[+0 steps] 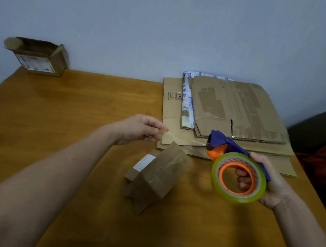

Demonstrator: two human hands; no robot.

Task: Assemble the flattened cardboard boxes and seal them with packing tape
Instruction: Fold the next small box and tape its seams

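Two boxes counted on table [57,130]: small box [157,176] mid-table, open box [36,57] at far-left corner. Flattened stack [232,111] at far right, at least three sheets. One tape dispenser [235,164] is gripped by right hand [266,184]; tape end [164,137] is pinched by left hand [136,129].

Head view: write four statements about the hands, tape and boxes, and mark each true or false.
1. The right hand grips the tape dispenser. True.
2. The left hand lies flat on the table. False: it pinches the tape strip pulled from the dispenser.
3. An open box stands at the table's far left corner. True.
4. The flattened cardboard is stacked on the table's near left. False: it lies at the far right.
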